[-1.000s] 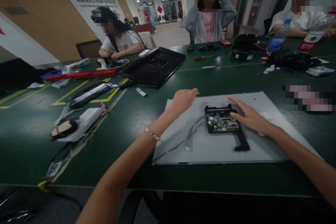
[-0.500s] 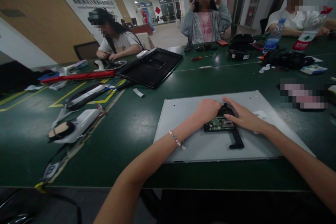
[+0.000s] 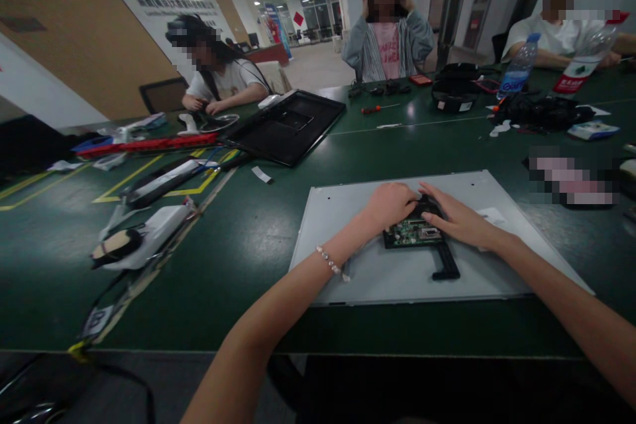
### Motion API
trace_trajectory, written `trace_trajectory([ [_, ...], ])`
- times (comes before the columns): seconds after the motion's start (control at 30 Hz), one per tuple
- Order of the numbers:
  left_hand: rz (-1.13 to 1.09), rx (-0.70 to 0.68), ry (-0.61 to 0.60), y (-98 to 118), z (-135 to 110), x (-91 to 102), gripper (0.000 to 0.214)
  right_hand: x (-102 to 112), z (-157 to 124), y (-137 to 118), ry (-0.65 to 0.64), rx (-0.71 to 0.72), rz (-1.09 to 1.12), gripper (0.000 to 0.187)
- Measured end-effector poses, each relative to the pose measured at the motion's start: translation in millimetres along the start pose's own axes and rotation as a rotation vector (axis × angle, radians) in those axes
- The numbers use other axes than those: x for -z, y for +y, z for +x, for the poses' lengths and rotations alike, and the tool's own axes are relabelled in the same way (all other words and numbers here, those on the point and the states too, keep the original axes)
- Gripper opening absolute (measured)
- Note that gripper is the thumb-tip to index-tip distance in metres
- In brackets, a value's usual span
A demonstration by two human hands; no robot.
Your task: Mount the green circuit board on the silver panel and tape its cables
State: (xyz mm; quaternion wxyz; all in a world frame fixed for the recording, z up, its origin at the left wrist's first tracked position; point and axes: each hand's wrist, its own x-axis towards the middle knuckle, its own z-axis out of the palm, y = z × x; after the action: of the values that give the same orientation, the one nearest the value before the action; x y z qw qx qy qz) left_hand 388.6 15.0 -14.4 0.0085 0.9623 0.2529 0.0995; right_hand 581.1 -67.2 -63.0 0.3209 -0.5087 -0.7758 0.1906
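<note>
A flat grey-white metal panel lies in front of me. On it sits a green circuit board in a black plastic frame, with a black hooked arm reaching toward me. My left hand is closed, fingers curled over the frame's far left part; the fingertips are partly hidden. From the right, my right hand grips the frame's far right part between thumb and fingers. The black part between both hands is mostly covered.
A black monitor shell and an orange-handled screwdriver lie farther back. White-and-black devices and cables are at left. Bottles, a black bag and a blurred-out pink item are at right. Several people sit around the table.
Both my hands stay on the black frame, with barely any shift. The person opposite has straightened their raised fingers beside the head.
</note>
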Motion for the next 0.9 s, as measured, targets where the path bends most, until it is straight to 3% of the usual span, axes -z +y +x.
trace_trajectory([
  [0.13, -0.164, 0.070, 0.073, -12.3, -0.6, 9.7, 0.029, 1.7, -0.3, -1.3, 0.001, -0.026, 0.033, 0.070],
  [0.27, -0.234, 0.138, 0.189, -41.4, -13.4, 33.4, 0.029, 2.8, -0.1, -0.1, 0.014, -0.028, 0.052, 0.066],
  [0.4, -0.149, 0.297, 0.301, -94.7, -50.1, 52.8, 0.026, 4.3, -0.6, -1.9, 0.031, -0.033, 0.040, 0.062],
  [0.53, 0.038, 0.571, 0.433, -157.6, -104.2, 54.2, 0.026, 4.3, -1.4, -4.2, 0.033, -0.043, 0.030, 0.061],
  [0.7, 0.177, 0.928, 0.408, -206.4, -158.3, 45.7, 0.029, 1.8, -1.3, -2.6, 0.053, -0.040, 0.035, 0.062],
  [0.8, 0.199, 1.036, 0.330, -213.3, -169.7, 47.4, 0.039, 1.3, -1.2, -3.4, 0.053, -0.045, 0.034, 0.062],
  [0.9, 0.202, 1.058, 0.256, -208.5, -168.2, 59.5, 0.033, 1.8, -1.3, -5.8, 0.052, -0.061, 0.031, 0.062],
])
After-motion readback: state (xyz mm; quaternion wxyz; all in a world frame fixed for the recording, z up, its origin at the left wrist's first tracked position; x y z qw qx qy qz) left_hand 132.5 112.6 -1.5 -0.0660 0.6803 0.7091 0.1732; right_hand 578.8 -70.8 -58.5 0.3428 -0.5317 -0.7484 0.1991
